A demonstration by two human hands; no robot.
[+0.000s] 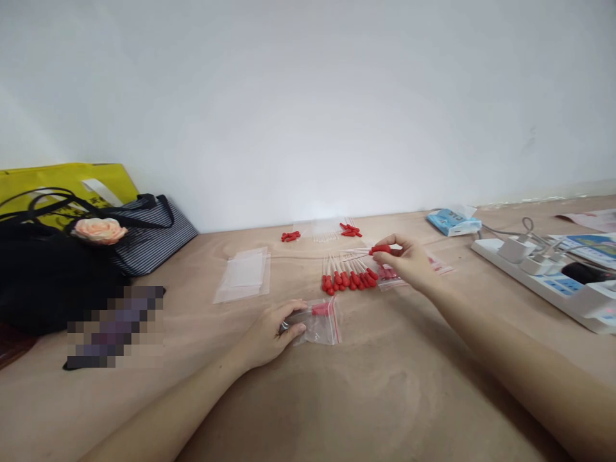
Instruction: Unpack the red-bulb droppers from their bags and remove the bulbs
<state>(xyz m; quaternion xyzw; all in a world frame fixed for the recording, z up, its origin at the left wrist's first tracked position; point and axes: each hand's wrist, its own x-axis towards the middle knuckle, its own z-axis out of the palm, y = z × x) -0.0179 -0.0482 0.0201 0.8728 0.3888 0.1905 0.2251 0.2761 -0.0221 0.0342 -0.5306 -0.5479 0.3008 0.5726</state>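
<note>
My left hand (276,327) is closed on the left side of a clear zip bag (320,330), which has red-bulbed droppers inside; its red-lined mouth faces right. My right hand (402,258) pinches at least one dropper (381,249) by its red bulb, the thin pale stem pointing left. Just below that stem lies a fanned row of droppers (349,280), bulbs toward me and stems away. Partly under my right forearm are filled zip bags (389,277) with red bulbs showing through. How many droppers my right hand holds I cannot tell.
Flat clear bags (243,273) lie to the left. Near the wall are more droppers (351,230) and red bulbs (290,237). A tissue pack (453,222) and a power strip (543,282) with plugs are at right. A striped bag (149,234) and a yellow bag (110,176) stand at left.
</note>
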